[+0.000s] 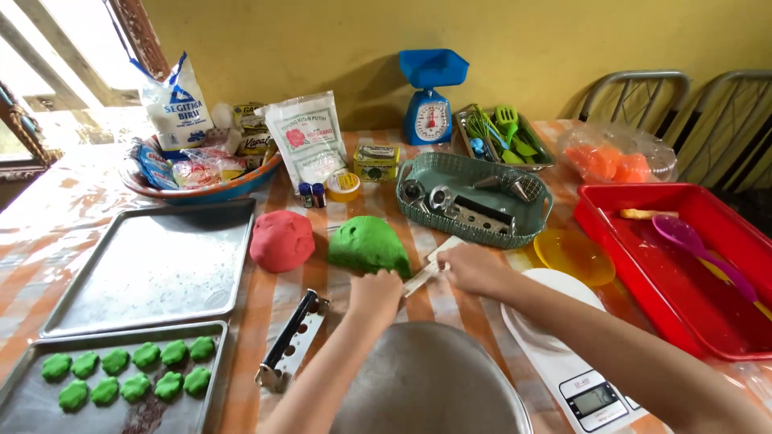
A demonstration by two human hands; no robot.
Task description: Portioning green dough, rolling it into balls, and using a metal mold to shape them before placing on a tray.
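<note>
My left hand (375, 294) rests at the near edge of a lump of green dough (367, 244), fingers curled against it. My right hand (474, 268) is closed on a pale flat scraper (428, 269) that lies slanted beside the green dough. A lump of red dough (281, 239) sits just left of the green one. A metal cookie press bar with holes (293, 338) lies left of my left forearm. A round metal bowl (426, 384) is under my arms at the front.
An empty baking tray (157, 265) and a tray (24, 406) with several green dough shapes are at left. A green basket (474, 229) of metal parts, a blue scale (430, 96), a yellow lid (575, 255), a red tub (683, 273), a digital scale (575, 378) and flour bags (310, 141) surround the dough.
</note>
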